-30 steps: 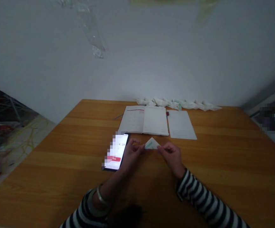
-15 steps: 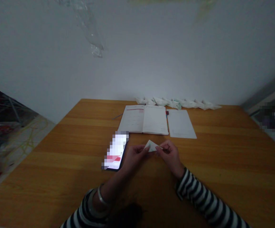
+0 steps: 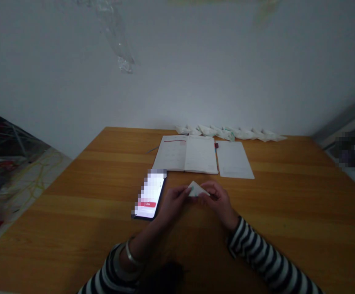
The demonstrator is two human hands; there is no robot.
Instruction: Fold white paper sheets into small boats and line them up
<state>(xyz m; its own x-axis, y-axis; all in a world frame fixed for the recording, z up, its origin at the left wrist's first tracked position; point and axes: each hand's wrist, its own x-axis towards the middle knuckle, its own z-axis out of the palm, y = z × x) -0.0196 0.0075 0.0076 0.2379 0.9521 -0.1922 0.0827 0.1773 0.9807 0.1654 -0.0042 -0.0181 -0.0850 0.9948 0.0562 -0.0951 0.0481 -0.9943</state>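
A small folded piece of white paper [image 3: 197, 189], triangular with its peak pointing away from me, is held between my two hands above the wooden table. My left hand [image 3: 175, 201] pinches its left corner between thumb and fingers. At the right side, my right hand [image 3: 218, 200] grips the paper with the thumb along its lower edge and the fingers curled behind. Close to my left hand lies a phone [image 3: 151, 196] with its screen lit. Beyond both hands rests an open notebook [image 3: 200, 155].
A white sheet [image 3: 235, 160] lies to the right of the notebook. Several folded white paper pieces [image 3: 241, 133] form a row along the wall at the back of the wooden table [image 3: 287, 196]. Clear plastic [image 3: 116, 41] hangs on the wall.
My right thumb has slid a little left along the paper's lower edge, and the right fingers have shifted behind it. My left hand keeps its pinch. The phone's screen picture differs.
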